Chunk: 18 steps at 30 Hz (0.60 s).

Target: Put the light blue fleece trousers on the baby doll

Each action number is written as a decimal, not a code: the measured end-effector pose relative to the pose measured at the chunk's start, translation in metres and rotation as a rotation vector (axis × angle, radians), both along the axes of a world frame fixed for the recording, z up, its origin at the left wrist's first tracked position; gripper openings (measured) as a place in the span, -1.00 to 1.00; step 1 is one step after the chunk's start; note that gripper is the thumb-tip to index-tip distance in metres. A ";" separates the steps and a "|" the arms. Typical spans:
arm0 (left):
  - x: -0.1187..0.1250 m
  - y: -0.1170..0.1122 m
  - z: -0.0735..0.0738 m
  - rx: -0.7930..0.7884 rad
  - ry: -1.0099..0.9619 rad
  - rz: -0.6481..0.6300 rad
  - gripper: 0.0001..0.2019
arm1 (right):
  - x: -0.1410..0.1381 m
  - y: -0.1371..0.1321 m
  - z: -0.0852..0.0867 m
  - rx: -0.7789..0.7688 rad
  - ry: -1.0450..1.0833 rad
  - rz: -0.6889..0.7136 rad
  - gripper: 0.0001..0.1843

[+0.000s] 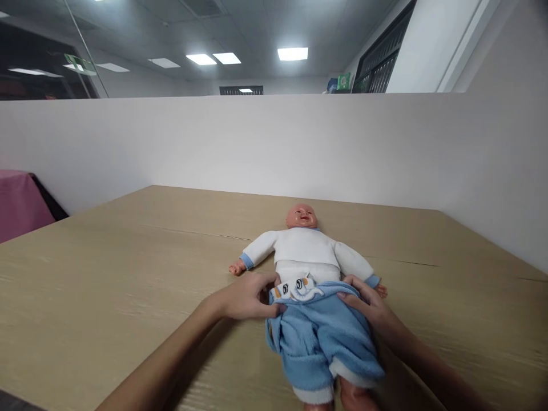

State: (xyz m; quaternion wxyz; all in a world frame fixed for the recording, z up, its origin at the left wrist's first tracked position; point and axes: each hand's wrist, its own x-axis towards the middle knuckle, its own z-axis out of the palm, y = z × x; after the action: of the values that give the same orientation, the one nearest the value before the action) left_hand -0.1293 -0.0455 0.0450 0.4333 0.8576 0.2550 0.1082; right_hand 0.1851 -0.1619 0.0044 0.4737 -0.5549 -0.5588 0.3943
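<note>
1. Both your hands are closed on cloth: left hand (248, 295) pinching one side of the waistband, right hand (368, 299) gripping the other.
2. Doll (306, 248) lies on the table (128, 274), hips between your hands, torso and head beyond them, legs on your side.
3. Risk: blue shorts (319, 325) could twist or sit crooked, if one hand pulls harder than the other.
4. Risk: the patterned strip (297, 289) between your hands looks folded; uneven tension may bunch it.
5. Risk: a strong tug could slide the whole doll, since nothing visible braces it.
6. Doll is face up, head pointing away from you; long axis runs outward between your hands, head end slightly leftward. Arms splay past each hand.
7. Shorts' waist faces away, leg openings toward you.
</note>
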 end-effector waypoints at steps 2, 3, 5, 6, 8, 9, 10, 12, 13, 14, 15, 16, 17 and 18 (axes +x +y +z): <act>-0.002 0.002 -0.005 -0.147 -0.014 -0.064 -0.59 | -0.001 -0.003 -0.012 -0.051 0.054 -0.014 -0.58; -0.001 0.002 -0.009 -0.210 -0.050 -0.086 -0.57 | -0.001 -0.004 -0.017 -0.075 0.101 -0.028 -0.56; 0.004 0.001 -0.018 -0.289 -0.169 -0.099 -0.58 | -0.003 -0.005 -0.024 -0.108 0.210 -0.065 -0.50; 0.006 0.001 -0.022 -0.312 -0.232 -0.093 -0.61 | -0.003 -0.004 -0.027 -0.117 0.264 -0.076 -0.47; 0.011 0.000 -0.029 -0.341 -0.330 -0.050 -0.62 | -0.002 -0.004 -0.031 -0.124 0.341 -0.063 -0.44; 0.013 0.000 -0.031 -0.347 -0.358 -0.020 -0.61 | 0.000 -0.003 -0.032 -0.131 0.361 -0.046 -0.44; 0.014 0.000 -0.031 -0.345 -0.375 0.007 -0.58 | 0.001 -0.003 -0.034 -0.139 0.375 -0.036 -0.44; 0.014 -0.001 -0.029 -0.331 -0.392 0.044 -0.53 | 0.005 -0.002 -0.039 -0.156 0.391 -0.051 -0.40; 0.014 -0.001 -0.028 -0.326 -0.395 0.052 -0.52 | 0.006 -0.001 -0.041 -0.167 0.400 -0.073 -0.37; 0.014 -0.001 -0.026 -0.323 -0.396 0.053 -0.51 | 0.007 -0.001 -0.044 -0.177 0.410 -0.099 -0.34; 0.014 -0.001 -0.025 -0.325 -0.394 0.053 -0.49 | 0.008 -0.001 -0.046 -0.188 0.424 -0.123 -0.32; 0.013 -0.002 -0.025 -0.329 -0.393 0.051 -0.48 | 0.007 0.000 -0.047 -0.198 0.438 -0.144 -0.30; 0.014 -0.002 -0.025 -0.338 -0.392 0.047 -0.47 | 0.006 0.000 -0.047 -0.205 0.450 -0.163 -0.30; 0.014 -0.003 -0.025 -0.351 -0.394 0.042 -0.46 | 0.005 -0.001 -0.045 -0.208 0.453 -0.170 -0.31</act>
State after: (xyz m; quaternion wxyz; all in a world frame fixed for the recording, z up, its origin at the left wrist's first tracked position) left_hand -0.1152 -0.0482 0.0198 0.6144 0.7262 0.1984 0.2362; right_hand 0.1900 -0.1625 -0.0405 0.5585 -0.5431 -0.3465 0.5225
